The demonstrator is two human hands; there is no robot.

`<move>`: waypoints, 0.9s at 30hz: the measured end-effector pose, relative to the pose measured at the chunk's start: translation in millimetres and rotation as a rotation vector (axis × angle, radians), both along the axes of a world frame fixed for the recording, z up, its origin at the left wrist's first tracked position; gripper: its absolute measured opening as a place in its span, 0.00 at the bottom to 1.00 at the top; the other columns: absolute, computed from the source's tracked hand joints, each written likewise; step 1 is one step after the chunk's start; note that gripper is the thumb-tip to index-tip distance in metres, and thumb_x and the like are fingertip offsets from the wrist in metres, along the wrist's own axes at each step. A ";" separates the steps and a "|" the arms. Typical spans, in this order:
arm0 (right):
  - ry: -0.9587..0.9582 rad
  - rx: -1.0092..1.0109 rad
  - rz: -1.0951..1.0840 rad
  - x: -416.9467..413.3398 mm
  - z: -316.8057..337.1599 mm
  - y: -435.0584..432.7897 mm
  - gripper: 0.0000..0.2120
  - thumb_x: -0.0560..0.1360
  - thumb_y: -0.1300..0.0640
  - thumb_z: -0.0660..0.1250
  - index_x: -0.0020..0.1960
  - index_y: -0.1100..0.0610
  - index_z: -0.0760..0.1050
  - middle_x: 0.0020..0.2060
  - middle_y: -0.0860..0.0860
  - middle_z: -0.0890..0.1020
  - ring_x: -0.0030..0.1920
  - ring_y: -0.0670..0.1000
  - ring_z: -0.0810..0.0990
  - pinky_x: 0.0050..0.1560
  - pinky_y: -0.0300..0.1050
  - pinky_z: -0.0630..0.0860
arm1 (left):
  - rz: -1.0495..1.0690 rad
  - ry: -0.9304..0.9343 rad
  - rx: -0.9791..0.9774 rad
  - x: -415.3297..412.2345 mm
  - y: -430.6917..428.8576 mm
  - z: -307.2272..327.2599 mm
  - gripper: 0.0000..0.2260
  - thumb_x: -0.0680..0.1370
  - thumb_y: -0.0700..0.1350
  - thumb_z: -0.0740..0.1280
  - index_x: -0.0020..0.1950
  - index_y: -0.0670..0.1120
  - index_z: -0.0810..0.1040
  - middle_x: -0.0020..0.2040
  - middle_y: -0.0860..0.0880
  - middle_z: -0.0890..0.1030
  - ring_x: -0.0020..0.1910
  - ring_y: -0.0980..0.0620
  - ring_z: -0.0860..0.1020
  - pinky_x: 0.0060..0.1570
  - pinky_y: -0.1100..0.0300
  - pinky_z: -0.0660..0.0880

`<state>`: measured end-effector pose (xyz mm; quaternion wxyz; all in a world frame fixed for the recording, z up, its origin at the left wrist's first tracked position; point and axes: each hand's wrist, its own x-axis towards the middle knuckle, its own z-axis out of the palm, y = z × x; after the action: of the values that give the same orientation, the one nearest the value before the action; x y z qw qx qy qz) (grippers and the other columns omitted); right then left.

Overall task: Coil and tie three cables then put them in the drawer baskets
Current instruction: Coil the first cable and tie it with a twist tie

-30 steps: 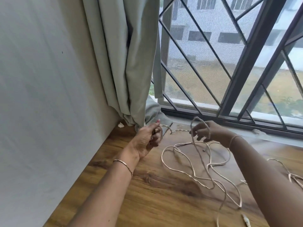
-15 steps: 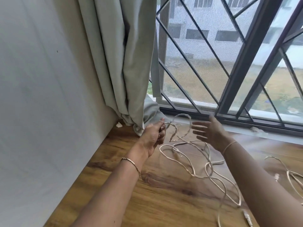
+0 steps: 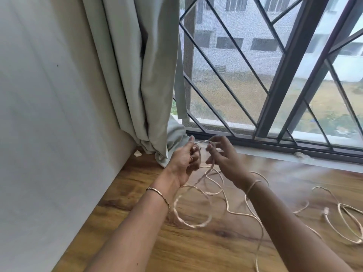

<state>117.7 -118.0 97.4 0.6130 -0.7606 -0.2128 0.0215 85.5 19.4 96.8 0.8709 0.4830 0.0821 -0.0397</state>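
Over a brown wood-grain surface under a dark-barred window, two bare hands work a thin cream braided cable.

Beside the grey-green curtain, the left hand is curled tight round gathered turns of the cable, one loop hanging down to the wood. A short strand runs to the right hand, fingers loosely spread, tips at the strand; blur hides whether they pinch it. A second cream cable lies well apart, cut off at the right edge.
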 end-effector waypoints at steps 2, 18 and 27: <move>0.051 0.059 0.018 2.4 0.8 1.2 0.05 0.80 0.61 0.59 0.56 0.60 0.70 0.35 0.54 0.75 0.29 0.48 0.73 0.32 0.45 0.77 | -0.044 -0.006 -0.055 0.8 0.7 4.4 0.20 0.82 0.56 0.55 0.34 0.47 0.66 0.20 0.53 0.61 0.17 0.57 0.58 0.19 0.68 0.54; 0.271 -0.097 0.057 -10.8 -4.7 33.8 0.13 0.82 0.63 0.53 0.48 0.49 0.72 0.28 0.52 0.68 0.22 0.47 0.65 0.21 0.37 0.65 | 0.128 -0.147 -0.147 21.4 -1.3 22.2 0.23 0.83 0.56 0.50 0.45 0.41 0.75 0.21 0.53 0.61 0.19 0.58 0.62 0.21 0.67 0.61; 0.157 -0.833 0.372 -31.5 35.0 10.9 0.10 0.81 0.57 0.56 0.58 0.62 0.70 0.31 0.49 0.74 0.27 0.47 0.69 0.25 0.39 0.69 | 0.090 -0.184 0.190 20.6 7.7 14.0 0.24 0.84 0.53 0.47 0.60 0.36 0.74 0.33 0.45 0.81 0.37 0.46 0.83 0.46 0.53 0.75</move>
<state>86.1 -107.1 132.4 0.2550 -0.8870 -0.2719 0.2725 106.1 27.1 110.8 0.8259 0.5608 0.0266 0.0518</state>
